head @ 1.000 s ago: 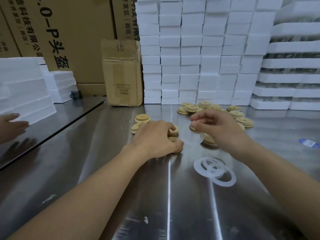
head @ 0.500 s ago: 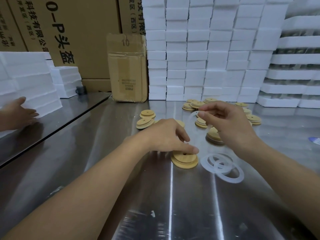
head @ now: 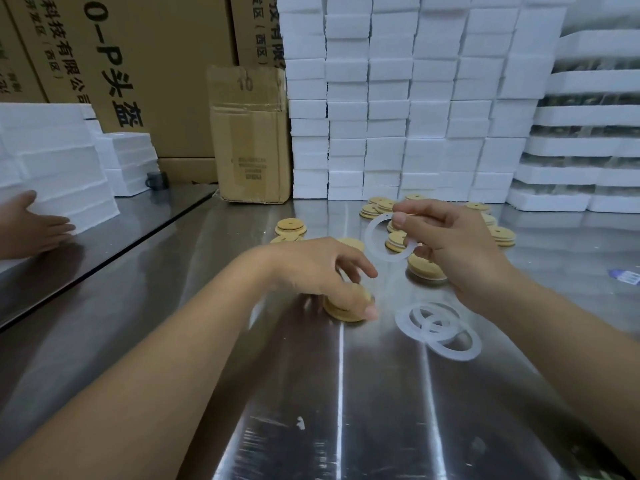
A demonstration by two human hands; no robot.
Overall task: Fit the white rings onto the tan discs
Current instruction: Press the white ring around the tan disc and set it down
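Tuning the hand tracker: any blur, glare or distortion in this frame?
Head view: motion blur smears the left hand and the tan disc it grips; head view: glare on the table washes out the loose white rings; head view: wide-angle bending curves the foam stacks; the held ring in the right hand is sharp.

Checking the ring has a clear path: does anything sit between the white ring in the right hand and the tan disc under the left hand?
Only the left hand itself: its fingers curl over the tan disc, covering most of its top. Otherwise the gap below the white ring looks clear.
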